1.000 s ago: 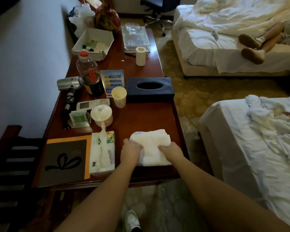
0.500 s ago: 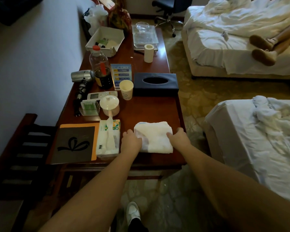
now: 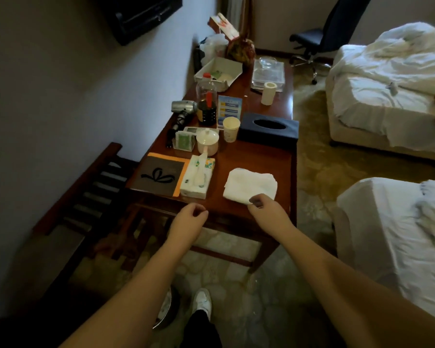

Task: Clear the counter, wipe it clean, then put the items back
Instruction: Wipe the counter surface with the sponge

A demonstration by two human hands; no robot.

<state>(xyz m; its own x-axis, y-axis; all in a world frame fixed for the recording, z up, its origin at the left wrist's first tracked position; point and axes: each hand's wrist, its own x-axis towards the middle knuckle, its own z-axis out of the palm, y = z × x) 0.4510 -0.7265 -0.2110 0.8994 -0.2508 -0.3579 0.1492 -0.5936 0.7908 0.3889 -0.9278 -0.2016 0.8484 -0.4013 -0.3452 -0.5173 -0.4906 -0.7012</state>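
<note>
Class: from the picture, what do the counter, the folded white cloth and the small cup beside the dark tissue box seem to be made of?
Counter: likely varnished reddish wood; it shines.
Folded white cloth: soft terry-like fabric, matte with layered folds.
Small cup: probably paper; pale, matte, thin rolled rim.

Left hand (image 3: 190, 217) hanging empty, fingers loosely curled; right hand (image 3: 266, 208) level beside it, fingers curled; both forearms extending forward.
</note>
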